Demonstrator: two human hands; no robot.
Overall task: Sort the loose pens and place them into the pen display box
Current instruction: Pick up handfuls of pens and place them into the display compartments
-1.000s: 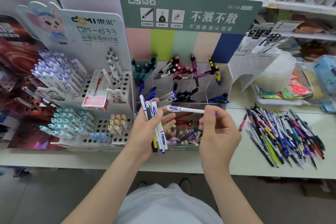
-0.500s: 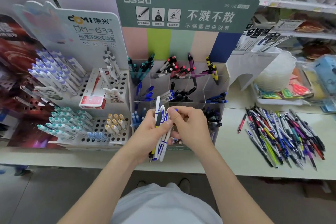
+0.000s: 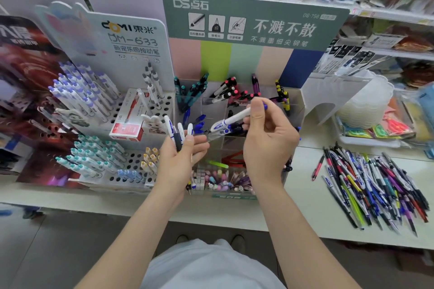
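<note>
On the near white counter (image 3: 305,213), to the right, the loose pile of mixed-colour pens (image 3: 375,187) lies well apart from both hands, so I'd judge there's plenty left to sort. Your left hand (image 3: 180,159) is curled round a bundle of white pens w/ blue clips (image 3: 178,131), ends up, just left of the box front. Your right hand (image 3: 270,145), apart from the left, pinches one white pen w/ blue grip (image 3: 231,119) btwn thumb and fingers. It's slanted, lower end pointing down-left over the middle row of the clear acrylic pen display box w/ green header (image 3: 296,110).

Step in hand, prob.: drop this pen in w/ its matches. Blue-and-white pens sit in the middle row, right by the pen's lower end, so aim there, not at the far row (teal, pink-capped, purple, yellow-black). Tilt it steeper first so it slides past the divider, not across it. Let go only once the end is inside. The bundle fans out, so don't knock it w/ the right wrist.
</note>
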